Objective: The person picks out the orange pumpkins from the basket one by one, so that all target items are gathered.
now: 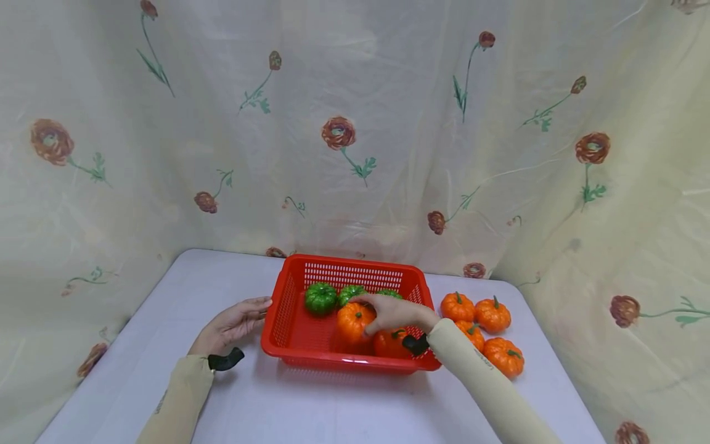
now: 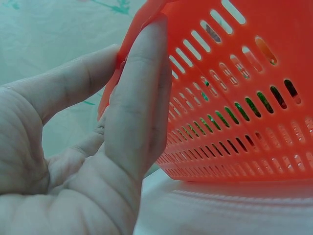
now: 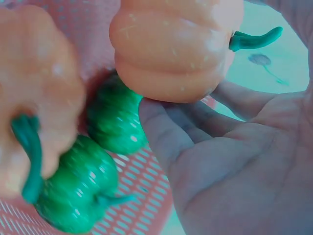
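A red plastic basket (image 1: pixel 345 364) with slotted walls stands mid-table. My left hand (image 1: pixel 237 322) pinches its left rim; in the left wrist view thumb and fingers (image 2: pixel 134 98) lie on the rim from both sides. Over the basket, my right hand (image 1: pixel 395 310) grips a small orange pumpkin (image 1: pixel 354 325), whose green stem shows in the right wrist view. A second orange pumpkin (image 1: pixel 390 344) sits inside, partly hidden under that hand. Along the basket's back lie a green pumpkin (image 1: pixel 320 299) and two more, the rightmost (image 1: pixel 391 293) mostly covered by the hand.
Right of the basket, several orange pumpkins (image 1: pixel 491 315) lie grouped on the white table (image 1: pixel 238 407), partly behind the right forearm. A flower-patterned curtain (image 1: pixel 383 172) hangs behind the table and along both sides.
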`<state>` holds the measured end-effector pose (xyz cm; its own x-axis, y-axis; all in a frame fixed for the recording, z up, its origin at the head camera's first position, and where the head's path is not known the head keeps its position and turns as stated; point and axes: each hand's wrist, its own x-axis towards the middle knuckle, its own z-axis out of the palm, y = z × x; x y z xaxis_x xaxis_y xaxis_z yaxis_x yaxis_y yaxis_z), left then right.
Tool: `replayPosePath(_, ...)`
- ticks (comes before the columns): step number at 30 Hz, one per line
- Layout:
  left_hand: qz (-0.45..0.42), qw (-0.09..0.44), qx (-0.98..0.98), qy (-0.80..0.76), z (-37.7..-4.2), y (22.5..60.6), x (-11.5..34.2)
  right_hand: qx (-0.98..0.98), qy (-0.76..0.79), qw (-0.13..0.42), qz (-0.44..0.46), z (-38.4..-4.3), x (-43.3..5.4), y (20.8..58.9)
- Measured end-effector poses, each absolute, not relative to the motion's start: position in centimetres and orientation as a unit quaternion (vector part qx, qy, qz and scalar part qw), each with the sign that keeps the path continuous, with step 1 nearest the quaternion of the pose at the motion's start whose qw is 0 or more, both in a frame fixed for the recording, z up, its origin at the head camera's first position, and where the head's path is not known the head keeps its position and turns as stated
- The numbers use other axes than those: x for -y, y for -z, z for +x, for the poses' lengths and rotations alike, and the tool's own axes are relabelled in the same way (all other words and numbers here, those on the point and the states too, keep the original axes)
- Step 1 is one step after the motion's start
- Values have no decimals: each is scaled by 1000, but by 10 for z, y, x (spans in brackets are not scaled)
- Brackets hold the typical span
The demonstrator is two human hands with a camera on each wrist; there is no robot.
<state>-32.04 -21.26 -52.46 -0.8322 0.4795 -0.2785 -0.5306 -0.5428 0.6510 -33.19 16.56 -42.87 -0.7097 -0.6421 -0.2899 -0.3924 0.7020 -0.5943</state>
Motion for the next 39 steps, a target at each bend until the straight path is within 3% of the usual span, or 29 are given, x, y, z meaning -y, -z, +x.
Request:
replayPosePath(17, -33, 288, -383, -877, -320, 524, 212, -890, 339, 186, -244, -317, -253, 383)
replayPosePath(28, -102, 265, -405, -869, -316, 525, 212, -909, 339, 121, -212, -296, -315, 378)
replayPosePath(39, -46, 288, -380, -878, -319, 523, 211, -918, 355, 88, -152, -281, -369, 379)
